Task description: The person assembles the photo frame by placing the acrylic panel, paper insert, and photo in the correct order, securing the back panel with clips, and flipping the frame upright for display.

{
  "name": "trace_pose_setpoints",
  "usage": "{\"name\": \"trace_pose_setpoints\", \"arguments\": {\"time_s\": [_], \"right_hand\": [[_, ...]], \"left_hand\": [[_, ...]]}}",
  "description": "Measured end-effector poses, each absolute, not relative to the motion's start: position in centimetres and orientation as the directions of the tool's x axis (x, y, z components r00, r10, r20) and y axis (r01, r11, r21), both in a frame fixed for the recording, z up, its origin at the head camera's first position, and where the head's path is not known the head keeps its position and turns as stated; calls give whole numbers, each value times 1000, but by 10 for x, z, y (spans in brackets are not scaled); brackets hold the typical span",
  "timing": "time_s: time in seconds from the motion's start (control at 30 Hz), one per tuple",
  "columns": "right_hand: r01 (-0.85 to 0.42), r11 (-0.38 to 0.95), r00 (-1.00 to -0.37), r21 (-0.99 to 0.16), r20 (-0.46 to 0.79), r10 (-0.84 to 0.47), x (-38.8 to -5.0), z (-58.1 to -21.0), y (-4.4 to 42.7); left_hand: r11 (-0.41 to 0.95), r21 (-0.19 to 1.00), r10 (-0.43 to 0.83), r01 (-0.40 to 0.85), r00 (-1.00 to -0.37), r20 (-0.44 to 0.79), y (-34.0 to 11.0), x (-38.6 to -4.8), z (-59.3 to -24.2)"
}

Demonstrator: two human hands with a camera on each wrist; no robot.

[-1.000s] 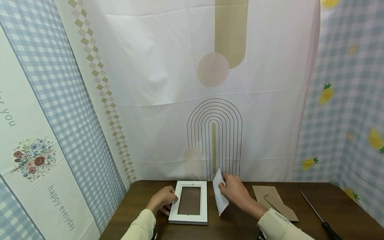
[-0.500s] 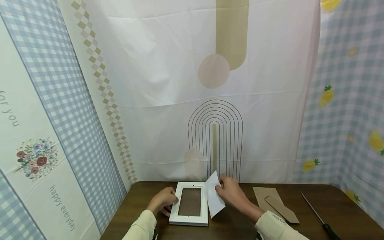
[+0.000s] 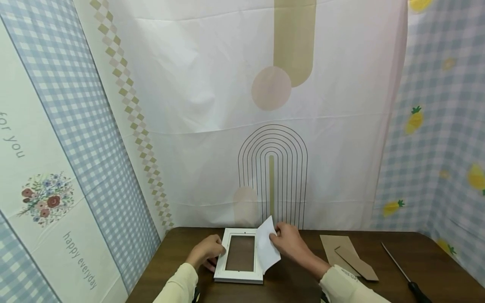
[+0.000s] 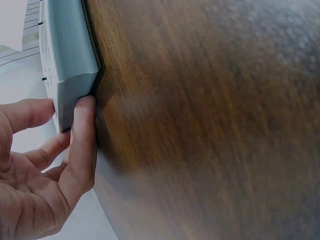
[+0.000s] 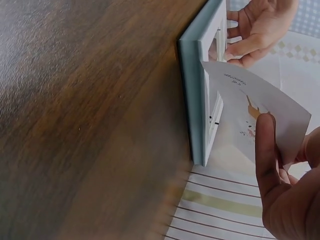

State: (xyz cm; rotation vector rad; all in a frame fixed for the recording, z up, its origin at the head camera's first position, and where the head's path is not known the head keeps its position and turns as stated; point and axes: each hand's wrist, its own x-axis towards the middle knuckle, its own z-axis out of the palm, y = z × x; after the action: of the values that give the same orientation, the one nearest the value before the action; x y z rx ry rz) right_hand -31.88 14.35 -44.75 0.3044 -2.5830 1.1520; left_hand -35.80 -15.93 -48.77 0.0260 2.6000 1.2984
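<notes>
A white picture frame (image 3: 221,275) lies on the brown table, its opening showing a dark, pane-like surface. My left hand (image 3: 206,252) grips the frame's left side; in the left wrist view the thumb (image 4: 35,114) is on top and the fingers reach along the side and underneath. My right hand (image 3: 293,242) pinches a sheet of white paper (image 3: 267,248) by its right edge. The sheet is tilted and slightly bent, its left edge over the frame's right border. In the right wrist view, the paper's underside (image 5: 285,107) carries a small printed picture and tiny lettering.
Right of the hands lies a brown backing board (image 3: 337,242) with a stand leg (image 3: 356,263) on it. Farther right is a screwdriver (image 3: 395,265) with a black handle. A patterned cloth (image 3: 197,168) hangs behind the table's back edge.
My right hand has carried the paper leftward from beside the picture frame to over its right border, turning the sheet flatter toward the head camera. The left hand keeps its hold.
</notes>
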Motion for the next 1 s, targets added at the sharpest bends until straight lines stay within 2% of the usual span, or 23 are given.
{"name": "trace_pose_setpoints", "arguments": {"time_s": [0.3,0.77,1.0], "right_hand": [[-275,625,-946,-731,323,-38,-322,-447,141],[-262,589,-951,-765,310,-20,-326,-451,134],[-210,545,-967,-812,253,4,-325,-455,131]], "left_hand": [[617,780,96,-100,-975,-201,-153,-343,-471],[621,777,93,-104,-974,-205,-152,-339,-466],[626,772,86,-108,-975,-206,-152,-341,-468]]}}
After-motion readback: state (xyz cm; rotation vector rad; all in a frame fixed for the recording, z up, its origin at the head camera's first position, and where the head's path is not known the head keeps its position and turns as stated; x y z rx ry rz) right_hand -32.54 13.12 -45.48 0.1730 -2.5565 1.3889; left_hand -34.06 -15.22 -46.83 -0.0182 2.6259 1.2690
